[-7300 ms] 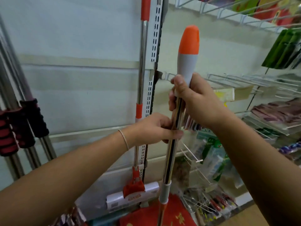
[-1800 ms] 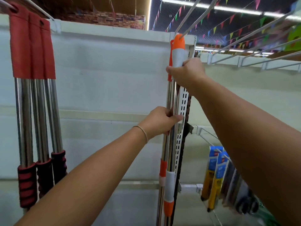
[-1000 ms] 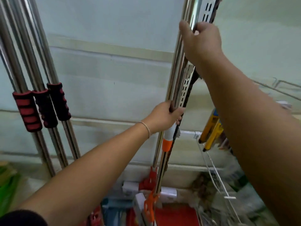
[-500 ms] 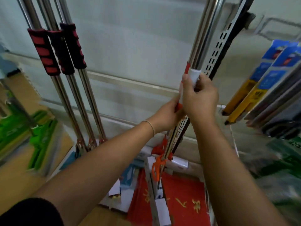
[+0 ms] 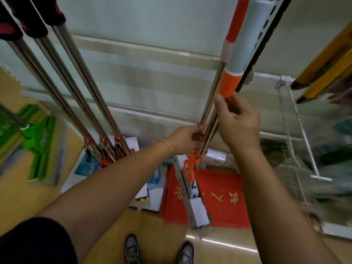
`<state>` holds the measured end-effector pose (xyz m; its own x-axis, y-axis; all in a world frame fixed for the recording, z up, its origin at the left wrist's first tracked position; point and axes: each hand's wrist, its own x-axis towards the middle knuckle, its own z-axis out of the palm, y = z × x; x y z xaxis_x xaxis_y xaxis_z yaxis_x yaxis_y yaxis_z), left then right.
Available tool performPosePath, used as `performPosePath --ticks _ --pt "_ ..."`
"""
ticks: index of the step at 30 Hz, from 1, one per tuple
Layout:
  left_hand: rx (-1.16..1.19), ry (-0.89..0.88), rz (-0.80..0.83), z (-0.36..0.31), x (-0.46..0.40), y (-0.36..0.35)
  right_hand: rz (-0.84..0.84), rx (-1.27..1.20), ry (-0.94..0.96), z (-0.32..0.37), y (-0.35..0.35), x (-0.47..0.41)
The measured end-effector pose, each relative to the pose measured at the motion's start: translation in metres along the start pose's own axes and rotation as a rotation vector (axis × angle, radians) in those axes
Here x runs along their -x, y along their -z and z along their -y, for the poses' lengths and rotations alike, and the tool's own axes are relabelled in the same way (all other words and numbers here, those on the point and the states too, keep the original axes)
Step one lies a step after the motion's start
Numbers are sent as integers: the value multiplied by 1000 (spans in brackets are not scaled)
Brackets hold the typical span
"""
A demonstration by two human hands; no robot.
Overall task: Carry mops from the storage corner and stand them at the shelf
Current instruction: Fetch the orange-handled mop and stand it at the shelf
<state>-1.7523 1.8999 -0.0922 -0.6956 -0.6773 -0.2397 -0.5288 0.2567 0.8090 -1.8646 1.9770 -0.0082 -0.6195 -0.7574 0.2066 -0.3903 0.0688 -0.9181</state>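
Note:
A mop with a steel pole and a grey-and-orange sleeve [image 5: 240, 48] stands against the shelf's slotted upright [image 5: 266, 31]. My right hand [image 5: 238, 122] is closed on its pole just below the orange band. My left hand [image 5: 185, 139] grips the same pole lower down, just above the orange lever [image 5: 191, 164]. Its white wrapped head [image 5: 196, 204] rests on the floor, pointing toward me. A second mop pole with a red sleeve [image 5: 235, 25] stands right behind it, touching it.
Three more steel mop poles with red-black foam grips [image 5: 76, 88] lean on the white back panel at the left. A red mat [image 5: 224, 201] lies under the mop head. Green mops [image 5: 34, 141] lie far left. Wire racks with goods [image 5: 304, 149] fill the right. My shoes [image 5: 131, 250] are below.
My view has tilted down to the floor. Both hands have slid lower on the pole, the right from the white sleeve to below the orange band, the left to just above the lever.

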Motion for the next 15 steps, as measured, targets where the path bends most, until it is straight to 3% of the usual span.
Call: performPosePath --ticks 7,10,15 --pt "-14 146 -47 59 -8 -19 87 86 -238 -100 -3 57" --pt "193 224 13 80 -5 -37 142 112 -352 -151 -12 71" --pt "285 145 141 86 -5 -64 285 262 -347 -207 -38 35"
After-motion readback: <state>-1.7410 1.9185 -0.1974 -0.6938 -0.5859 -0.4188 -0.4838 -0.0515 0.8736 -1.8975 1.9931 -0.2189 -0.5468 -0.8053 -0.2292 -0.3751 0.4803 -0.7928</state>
